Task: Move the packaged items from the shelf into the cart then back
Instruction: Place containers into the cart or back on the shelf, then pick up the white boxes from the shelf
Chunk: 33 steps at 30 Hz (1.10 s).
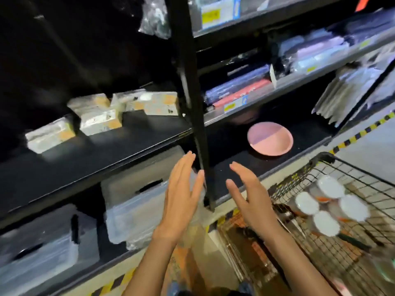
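both grips empty, fingers straight: left hand (181,199), right hand (249,199); black upright (190,82) between; cart (352,263) right

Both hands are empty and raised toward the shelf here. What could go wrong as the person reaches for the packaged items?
The black upright post stands between the left hand and right hand, so a two-handed reach could knock it. The wrapped packages sit unevenly stacked and may topple. The round white-lidded pack in the wire cart could get crushed.

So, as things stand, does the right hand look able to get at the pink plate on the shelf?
Probably yes. The right hand is open and holds nothing, and the pink plate sits alone near the shelf's front edge, right of the black post, with nothing visible between them.
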### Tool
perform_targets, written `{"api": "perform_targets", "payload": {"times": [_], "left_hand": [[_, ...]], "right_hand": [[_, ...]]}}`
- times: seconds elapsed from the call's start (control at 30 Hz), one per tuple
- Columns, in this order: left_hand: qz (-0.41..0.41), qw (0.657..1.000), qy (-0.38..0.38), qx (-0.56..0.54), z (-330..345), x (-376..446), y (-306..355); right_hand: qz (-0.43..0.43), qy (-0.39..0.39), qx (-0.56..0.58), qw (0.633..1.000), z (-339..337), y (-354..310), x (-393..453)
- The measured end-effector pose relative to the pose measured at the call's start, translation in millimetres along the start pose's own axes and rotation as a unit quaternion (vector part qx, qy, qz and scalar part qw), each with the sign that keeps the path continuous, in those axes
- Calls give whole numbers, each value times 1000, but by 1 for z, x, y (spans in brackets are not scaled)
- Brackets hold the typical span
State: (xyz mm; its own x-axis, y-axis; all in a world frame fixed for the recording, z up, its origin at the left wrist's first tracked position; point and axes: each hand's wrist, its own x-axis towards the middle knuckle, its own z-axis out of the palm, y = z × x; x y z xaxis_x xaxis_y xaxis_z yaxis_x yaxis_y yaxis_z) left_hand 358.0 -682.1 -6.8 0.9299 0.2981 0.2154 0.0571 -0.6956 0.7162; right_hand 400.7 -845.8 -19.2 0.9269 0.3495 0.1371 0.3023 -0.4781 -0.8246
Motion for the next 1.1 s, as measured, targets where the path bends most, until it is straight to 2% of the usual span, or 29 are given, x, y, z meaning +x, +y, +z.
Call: {"api": "perform_targets", "payload": {"times": [0.13, 0.23, 0.47, 0.6, 0.8, 1.1], "left_hand": [[-40, 996, 75, 40, -74, -50, -56], [-90, 987, 128, 32, -132, -91, -99], [-176, 957, 228, 23, -259, -178, -191], [-200, 947, 247, 45, -307, -210, -228], [-229, 930, 271, 101, -353, -228, -274], [-258, 913, 303, 94, -408, -190, -332]], "right_hand": [[-80, -80, 12, 993, 66, -46, -9], [-129, -110, 29, 985, 123, -84, -18], [-177, -176, 97, 964, 258, -190, -50], [-199, -220, 113, 948, 314, -239, -59], [-242, -271, 46, 931, 365, -274, -52], [-248, -318, 22, 915, 436, -300, -2]]}}
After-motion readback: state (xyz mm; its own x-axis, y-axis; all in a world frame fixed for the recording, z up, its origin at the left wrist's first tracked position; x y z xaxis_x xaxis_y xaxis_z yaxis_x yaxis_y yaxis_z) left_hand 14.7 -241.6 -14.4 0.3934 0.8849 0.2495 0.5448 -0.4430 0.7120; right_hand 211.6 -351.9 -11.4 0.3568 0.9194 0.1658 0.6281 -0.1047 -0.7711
